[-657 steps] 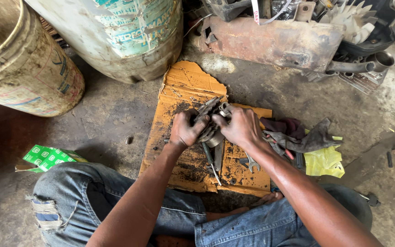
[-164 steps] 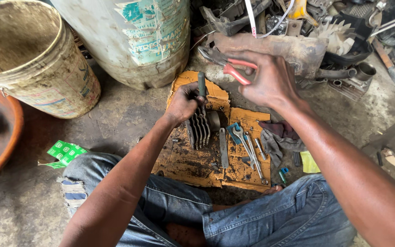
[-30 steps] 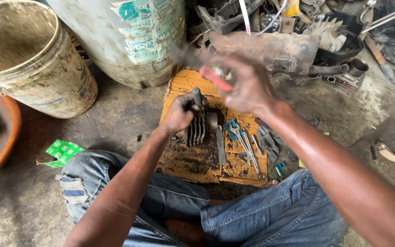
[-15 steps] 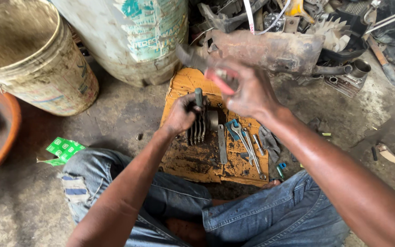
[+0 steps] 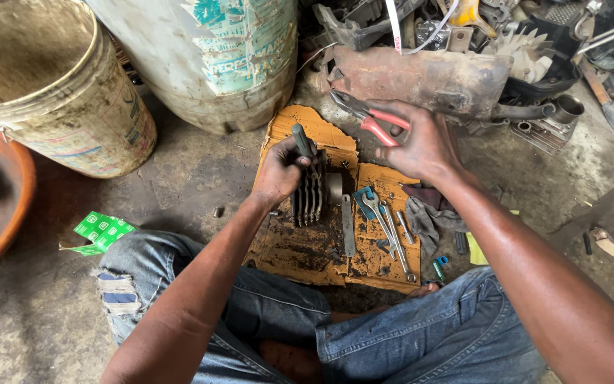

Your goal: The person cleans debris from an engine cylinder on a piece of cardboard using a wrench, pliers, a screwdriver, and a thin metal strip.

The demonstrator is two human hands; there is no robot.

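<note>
While a heavy, rigid finned cylinder (image 5: 312, 193) was gripped by the left hand (image 5: 283, 171) at centre frame, red-handled pliers (image 5: 369, 118) were clasped in the right hand (image 5: 424, 142).

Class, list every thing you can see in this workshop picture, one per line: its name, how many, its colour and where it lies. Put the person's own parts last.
finned cylinder: one, dark grey, upright on the cardboard, gripped by the left hand
tool handle: one, dark, in the left hand above the cylinder
pliers: one, red handles, in the right hand
cardboard: one sheet, orange, oil-stained, on the floor
spanners: several, silver, on the cardboard's right part
rag: one, grey, right of the spanners
bucket: one, dirty cream, upper left
drum: one, white, top centre
green packet: one, by the left knee
rusty engine part: one, brown, top
left hand: on the cylinder
right hand: holding the pliers
</note>
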